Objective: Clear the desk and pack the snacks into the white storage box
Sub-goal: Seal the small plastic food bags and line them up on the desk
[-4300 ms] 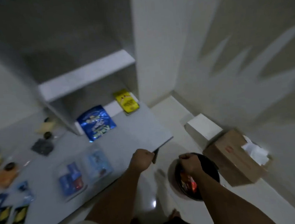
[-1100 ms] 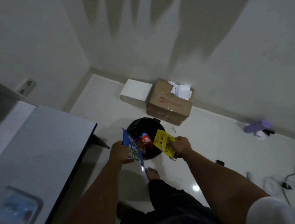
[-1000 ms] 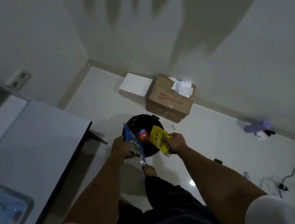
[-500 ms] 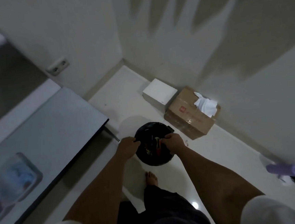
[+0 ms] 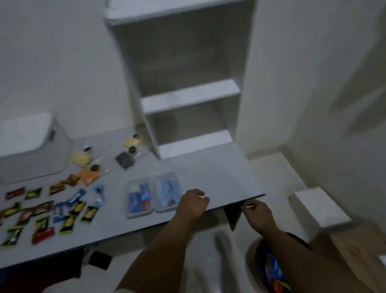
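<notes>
The white storage box [image 5: 21,147] with its lid on stands at the desk's back left. Several small snack sachets [image 5: 41,213] lie spread on the grey desk [image 5: 212,168] at the left, with wrapped cookies [image 5: 86,165] behind them. Two clear packs of blue snacks [image 5: 153,195] lie near the front edge. My left hand [image 5: 192,204] hovers over the desk edge just right of those packs, fingers curled and holding nothing. My right hand [image 5: 257,213] is below the desk's right corner, loosely curled and also holding nothing.
A white shelf unit [image 5: 190,95] stands at the desk's back right. On the floor to the right are a black bin [image 5: 270,270] holding wrappers, a white box [image 5: 321,207] and a cardboard carton [image 5: 362,253]. A wall closes the right side.
Both hands dropped the blue and yellow packets into the black bin and left it. The view swung back from the floor to the desk, and my left hand rose to the desk edge.
</notes>
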`<action>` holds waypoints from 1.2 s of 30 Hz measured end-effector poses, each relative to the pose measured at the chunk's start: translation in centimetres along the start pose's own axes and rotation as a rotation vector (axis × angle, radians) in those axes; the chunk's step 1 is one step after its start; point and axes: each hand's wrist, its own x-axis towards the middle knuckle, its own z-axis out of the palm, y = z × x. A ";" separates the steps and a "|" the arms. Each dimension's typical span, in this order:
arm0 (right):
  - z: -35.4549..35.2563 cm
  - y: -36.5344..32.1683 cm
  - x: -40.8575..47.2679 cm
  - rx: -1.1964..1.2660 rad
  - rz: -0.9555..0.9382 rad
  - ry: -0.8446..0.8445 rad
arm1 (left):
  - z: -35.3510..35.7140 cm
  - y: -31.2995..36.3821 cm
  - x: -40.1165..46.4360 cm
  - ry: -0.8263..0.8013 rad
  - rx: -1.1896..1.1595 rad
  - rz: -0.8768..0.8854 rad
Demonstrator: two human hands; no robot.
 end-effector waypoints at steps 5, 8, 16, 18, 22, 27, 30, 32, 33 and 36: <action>8.8 -8.7 -2.3 -0.001 -0.129 0.008 | -11.6 -7.8 -1.0 0.148 -0.072 -0.036; 14.7 -13.6 -4.0 -0.010 -0.203 -0.006 | -18.1 -13.9 -1.0 0.227 -0.101 -0.064; 25.6 -23.8 -5.2 -0.022 -0.283 -0.079 | -28.1 -24.4 0.3 0.326 -0.214 -0.117; 27.2 -26.6 -4.5 -0.006 -0.284 -0.108 | -29.8 -25.0 1.3 0.321 -0.213 -0.126; 30.5 -32.3 -0.6 0.016 -0.291 -0.141 | -33.5 -25.9 4.6 0.347 -0.225 -0.149; 34.9 -41.2 6.4 0.012 -0.316 -0.158 | -39.4 -26.5 11.6 0.331 -0.257 -0.151; 37.8 -45.7 10.7 0.014 -0.276 -0.182 | -42.6 -26.6 16.5 0.339 -0.207 -0.162; 39.9 -47.8 13.7 -0.023 -0.249 -0.205 | -43.9 -27.2 20.1 0.329 -0.210 -0.171; 41.0 -48.7 15.4 -0.045 -0.246 -0.212 | -44.5 -27.3 21.5 0.328 -0.207 -0.172; 44.3 -50.9 19.9 -0.174 -0.223 -0.255 | -45.9 -27.8 25.6 0.313 -0.240 -0.207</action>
